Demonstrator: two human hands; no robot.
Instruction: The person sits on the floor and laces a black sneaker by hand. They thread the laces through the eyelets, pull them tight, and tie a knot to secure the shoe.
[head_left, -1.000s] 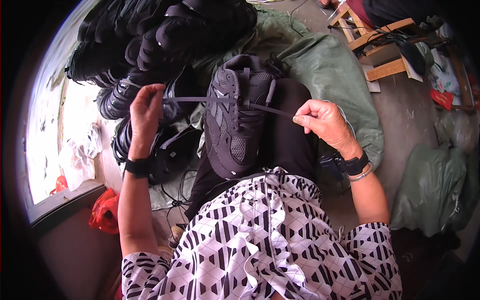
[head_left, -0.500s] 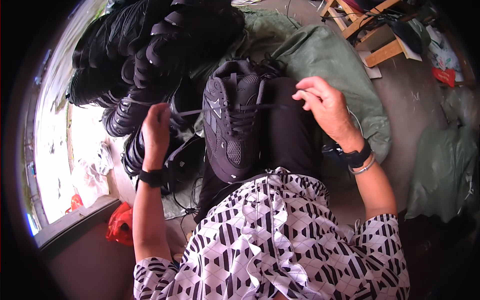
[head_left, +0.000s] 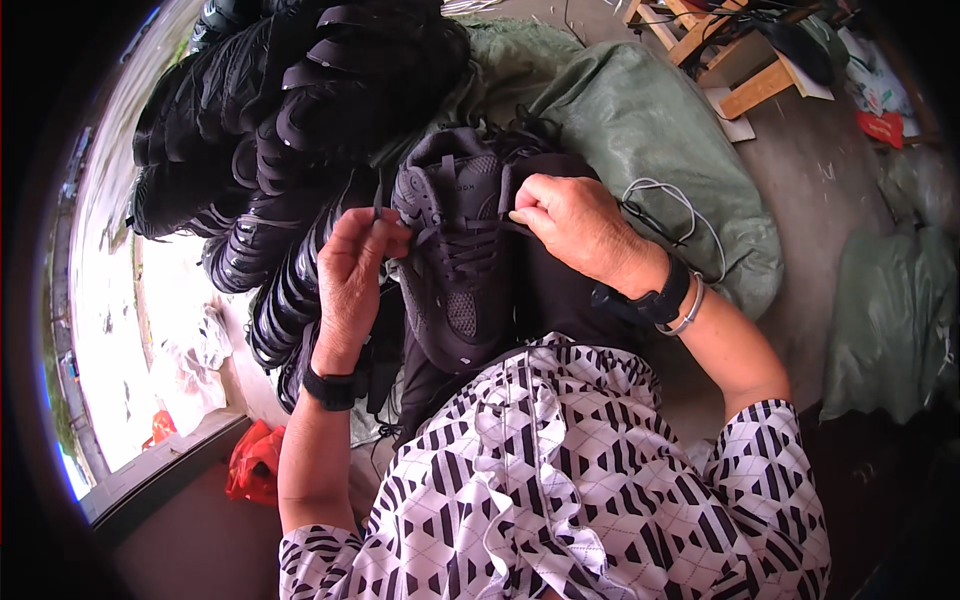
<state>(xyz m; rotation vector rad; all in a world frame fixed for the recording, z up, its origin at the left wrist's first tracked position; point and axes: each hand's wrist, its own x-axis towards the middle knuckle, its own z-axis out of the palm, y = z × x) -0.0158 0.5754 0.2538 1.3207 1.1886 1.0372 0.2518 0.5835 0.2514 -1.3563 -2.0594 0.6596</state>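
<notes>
A black sneaker rests on my lap, its toe toward me and its heel end away. Dark laces cross its front in several rows. At the shoe's left edge, my left hand is closed, pinching a lace end by the upper eyelets. On the opposite side my right hand is also closed, thumb and finger together on the other lace end beside the collar. Both hands are close to the shoe's upper part.
Stacked black shoes pile up at the left and far left. A large green sack lies beyond my knees, with a thin pale cable on it. Wooden framing stands at the far right. A red plastic bag sits low on the left.
Both hands have come inward from wide apart to the shoe's sides. The lace stretched out between them is now drawn in close to the shoe.
</notes>
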